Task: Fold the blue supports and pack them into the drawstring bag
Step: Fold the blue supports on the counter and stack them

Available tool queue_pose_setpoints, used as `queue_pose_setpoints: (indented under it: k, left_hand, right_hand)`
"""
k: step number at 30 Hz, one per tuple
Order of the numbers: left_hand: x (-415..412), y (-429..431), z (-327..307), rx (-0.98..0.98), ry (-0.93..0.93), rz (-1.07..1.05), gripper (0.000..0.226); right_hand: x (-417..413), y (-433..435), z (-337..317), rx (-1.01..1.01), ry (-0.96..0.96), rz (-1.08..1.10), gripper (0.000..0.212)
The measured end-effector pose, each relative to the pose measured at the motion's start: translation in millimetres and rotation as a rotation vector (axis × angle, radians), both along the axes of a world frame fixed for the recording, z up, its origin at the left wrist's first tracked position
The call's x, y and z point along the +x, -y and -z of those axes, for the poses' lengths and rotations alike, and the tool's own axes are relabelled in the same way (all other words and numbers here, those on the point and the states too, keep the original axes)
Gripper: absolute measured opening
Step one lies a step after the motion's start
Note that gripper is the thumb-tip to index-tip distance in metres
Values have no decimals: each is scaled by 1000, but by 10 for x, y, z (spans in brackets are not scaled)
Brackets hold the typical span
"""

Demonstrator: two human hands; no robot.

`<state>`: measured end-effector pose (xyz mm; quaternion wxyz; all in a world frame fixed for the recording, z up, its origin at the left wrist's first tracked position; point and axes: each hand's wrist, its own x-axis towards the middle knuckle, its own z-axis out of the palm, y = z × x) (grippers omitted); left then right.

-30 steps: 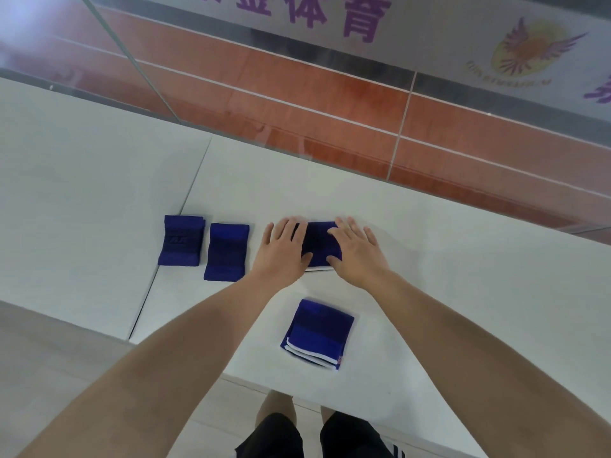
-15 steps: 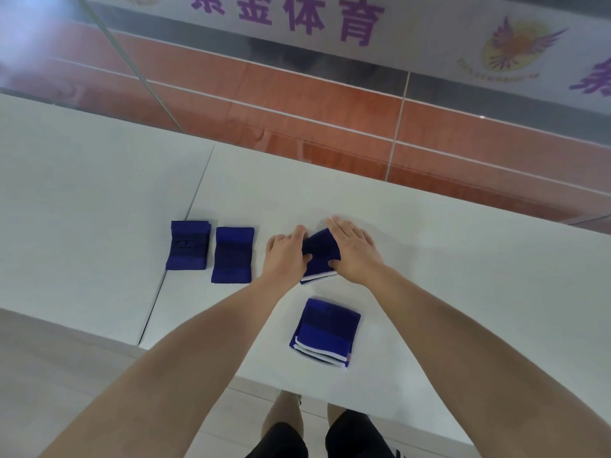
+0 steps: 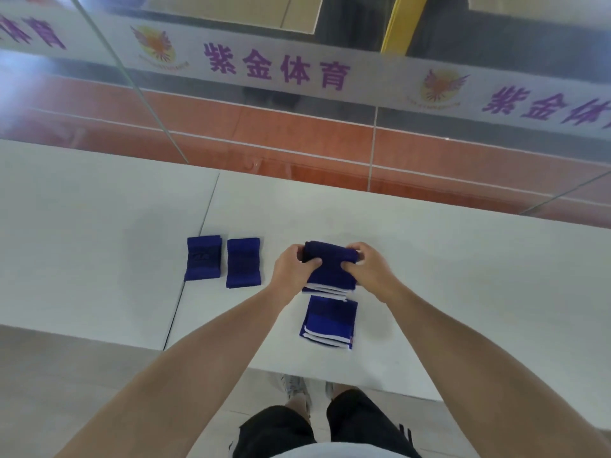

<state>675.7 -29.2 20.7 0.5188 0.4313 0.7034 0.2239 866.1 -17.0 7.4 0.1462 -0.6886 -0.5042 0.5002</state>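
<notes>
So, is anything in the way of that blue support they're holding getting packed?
Nothing separates it from the hands: the left hand and right hand both grip the held support. No bag shows in this view, so that route can't be judged. One folded support lies just nearer the person.

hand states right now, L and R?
left hand: closed, grips the left end of the folded blue support.
right hand: closed, grips the same support's right end.
</notes>
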Motion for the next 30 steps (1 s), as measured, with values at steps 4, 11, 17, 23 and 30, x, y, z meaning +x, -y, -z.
queue_pose_setpoints:
  k: [4, 11, 17, 23, 30]
  left_hand:
    - [23, 338, 98, -92, -101, 133, 26]
    - [80, 774, 468, -115, -282, 290, 36]
    - [121, 1001, 668, -163, -331, 278, 41]
    - [182, 1011, 661, -150, -321, 273, 44]
    - [100, 1004, 713, -165, -258, 235, 52]
  right_hand:
    - [26, 470, 38, -85, 82, 35, 52]
    - [-112, 977, 357, -147, 251, 74, 61]
    - [-193, 1181, 505, -118, 309, 117, 47]
    - [-194, 1115, 510, -251, 62, 403, 62]
    - [-15, 953, 500, -430, -212, 395, 39]
